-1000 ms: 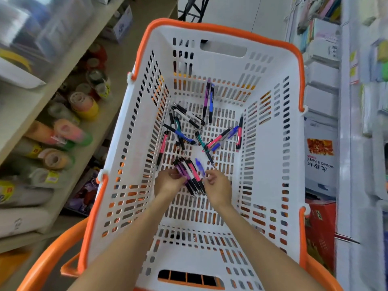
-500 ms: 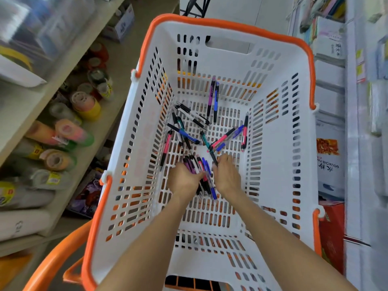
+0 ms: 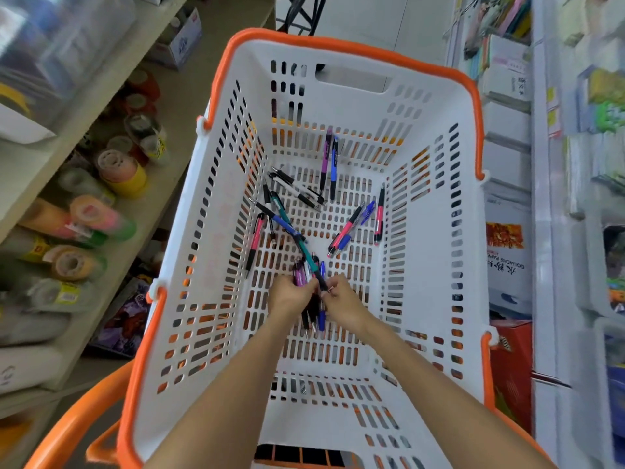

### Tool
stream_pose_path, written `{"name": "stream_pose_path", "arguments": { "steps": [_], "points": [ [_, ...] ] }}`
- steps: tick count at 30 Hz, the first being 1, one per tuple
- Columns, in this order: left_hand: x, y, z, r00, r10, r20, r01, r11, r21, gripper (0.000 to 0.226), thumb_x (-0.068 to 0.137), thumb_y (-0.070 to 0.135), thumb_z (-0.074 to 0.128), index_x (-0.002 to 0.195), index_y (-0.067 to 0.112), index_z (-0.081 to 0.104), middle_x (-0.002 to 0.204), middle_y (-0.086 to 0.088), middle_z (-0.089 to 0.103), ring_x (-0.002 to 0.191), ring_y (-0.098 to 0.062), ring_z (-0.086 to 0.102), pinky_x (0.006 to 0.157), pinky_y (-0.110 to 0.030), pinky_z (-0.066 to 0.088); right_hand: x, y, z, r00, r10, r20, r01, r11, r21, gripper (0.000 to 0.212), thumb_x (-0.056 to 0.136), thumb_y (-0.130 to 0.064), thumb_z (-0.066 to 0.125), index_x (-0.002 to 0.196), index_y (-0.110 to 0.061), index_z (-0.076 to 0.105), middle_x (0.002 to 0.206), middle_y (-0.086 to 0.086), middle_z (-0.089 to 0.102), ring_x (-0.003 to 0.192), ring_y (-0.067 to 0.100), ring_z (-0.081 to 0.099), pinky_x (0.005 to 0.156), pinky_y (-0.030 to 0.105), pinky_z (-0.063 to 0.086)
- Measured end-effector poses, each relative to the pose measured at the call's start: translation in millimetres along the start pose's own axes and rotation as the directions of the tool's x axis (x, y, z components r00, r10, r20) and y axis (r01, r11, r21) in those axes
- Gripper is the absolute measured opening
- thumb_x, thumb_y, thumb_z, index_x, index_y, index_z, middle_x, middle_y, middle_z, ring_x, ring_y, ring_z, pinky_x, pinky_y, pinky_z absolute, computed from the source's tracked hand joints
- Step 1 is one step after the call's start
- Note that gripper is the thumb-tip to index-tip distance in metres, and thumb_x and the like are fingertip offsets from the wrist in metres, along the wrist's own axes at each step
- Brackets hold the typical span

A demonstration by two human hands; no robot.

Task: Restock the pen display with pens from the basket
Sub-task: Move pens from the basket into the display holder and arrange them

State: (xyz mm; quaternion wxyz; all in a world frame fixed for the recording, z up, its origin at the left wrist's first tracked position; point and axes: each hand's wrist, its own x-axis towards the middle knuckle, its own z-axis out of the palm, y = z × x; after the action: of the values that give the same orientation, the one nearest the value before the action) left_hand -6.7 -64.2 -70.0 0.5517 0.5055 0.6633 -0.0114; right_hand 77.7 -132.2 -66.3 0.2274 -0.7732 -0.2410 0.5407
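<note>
A white basket with an orange rim fills the view, and both my arms reach down into it. My left hand grips a bundle of pens whose tips stick out toward me. My right hand pinches the lower end of a teal pen lying against the bundle. Several loose pens lie on the basket floor: a purple and a blue one at the far wall, black-and-white ones, a pink one at the left, pink and blue ones at the right. The pen display is not in view.
Shelves with rolls of tape run along the left. White shelves with boxed stationery stand on the right. A second orange basket rim shows below left. The floor shows beyond the basket's far wall.
My right hand reached forward to the teal pen and has drawn it back against the bundle. The bundle in my left hand has turned more upright. The camera moved slightly closer.
</note>
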Motion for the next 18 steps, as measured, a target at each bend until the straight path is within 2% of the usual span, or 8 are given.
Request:
{"name": "stream_pose_path", "arguments": {
  "steps": [2,4,7,10,13,15,16,18],
  "points": [
    [-2,4,-5,0.998,-0.038,0.049,0.044,0.989,-0.139,0.021,0.090,0.029,0.063,0.078,0.012,0.060,0.089,-0.012,0.067,0.077,-0.021,0.062,0.062,-0.026,0.048,-7,-2,6,0.997,0.035,0.062,-0.049,0.970,0.237,0.015,0.101,-0.009,0.037,0.115,-0.016,0.033,0.111,0.012,0.056,0.087,0.019,0.064,0.070,0.035,0.059],
    [-3,6,-7,0.994,-0.040,0.105,0.057,0.986,-0.159,0.025,0.094,0.028,0.055,0.074,0.013,0.057,0.088,-0.011,0.064,0.077,-0.020,0.059,0.061,-0.025,0.045,-11,-4,13,0.998,0.040,0.047,-0.053,0.946,0.320,0.022,0.100,-0.005,0.040,0.117,-0.015,0.030,0.118,0.013,0.055,0.090,0.019,0.064,0.068,0.032,0.059],
    [-3,5,-6,0.981,-0.026,0.190,0.031,0.999,-0.024,0.028,0.097,0.031,0.046,0.081,0.012,0.060,0.096,-0.011,0.066,0.092,-0.026,0.063,0.084,-0.035,0.053,-10,-6,16,0.998,0.055,0.035,-0.064,0.926,0.373,0.033,0.097,-0.004,0.046,0.121,-0.017,0.026,0.121,0.016,0.056,0.089,0.023,0.066,0.069,0.033,0.060],
    [0,8,-6,0.983,-0.007,0.183,0.003,1.000,0.021,0.032,0.099,0.033,0.041,0.078,0.014,0.056,0.089,-0.010,0.064,0.094,-0.028,0.064,0.092,-0.039,0.051,-9,-11,9,0.999,-0.011,0.039,0.001,0.969,0.249,0.030,0.097,-0.010,0.045,0.126,-0.017,0.037,0.111,0.009,0.061,0.097,0.026,0.066,0.085,0.045,0.056],
    [6,16,-9,0.978,-0.047,0.203,0.065,0.995,-0.082,0.042,0.094,0.051,0.046,0.089,0.010,0.056,0.105,-0.011,0.060,0.100,-0.027,0.059,0.090,-0.032,0.044,-13,-18,6,0.996,-0.035,0.085,0.020,0.986,0.166,0.028,0.099,-0.008,0.037,0.125,-0.019,0.041,0.102,0.004,0.059,0.093,0.023,0.064,0.089,0.042,0.054],
    [10,21,-13,0.973,-0.073,0.219,0.092,0.993,-0.077,0.061,0.085,0.059,0.058,0.112,0.004,0.054,0.116,-0.010,0.054,0.111,-0.027,0.054,0.086,-0.030,0.039,-16,-22,9,0.992,-0.074,0.100,0.069,0.996,0.058,0.028,0.098,-0.006,0.038,0.123,-0.019,0.042,0.105,0.014,0.060,0.096,0.033,0.062,0.090,0.049,0.052],
    [12,20,-14,0.971,-0.070,0.227,0.081,0.996,-0.041,0.065,0.081,0.057,0.065,0.117,0.005,0.052,0.115,-0.007,0.054,0.112,-0.027,0.054,0.084,-0.029,0.040,-17,-22,11,0.989,-0.098,0.112,0.099,0.995,0.000,0.029,0.097,-0.004,0.039,0.123,-0.017,0.042,0.110,0.019,0.059,0.100,0.038,0.060,0.089,0.053,0.050],
    [17,18,-14,0.973,-0.063,0.224,0.061,0.998,0.016,0.064,0.078,0.050,0.072,0.118,0.005,0.052,0.109,-0.007,0.058,0.101,-0.023,0.056,0.081,-0.029,0.044,-20,-23,13,0.986,-0.104,0.130,0.111,0.992,-0.051,0.037,0.095,0.001,0.040,0.130,-0.012,0.041,0.117,0.020,0.058,0.105,0.038,0.058,0.090,0.050,0.050]
  ]
}}
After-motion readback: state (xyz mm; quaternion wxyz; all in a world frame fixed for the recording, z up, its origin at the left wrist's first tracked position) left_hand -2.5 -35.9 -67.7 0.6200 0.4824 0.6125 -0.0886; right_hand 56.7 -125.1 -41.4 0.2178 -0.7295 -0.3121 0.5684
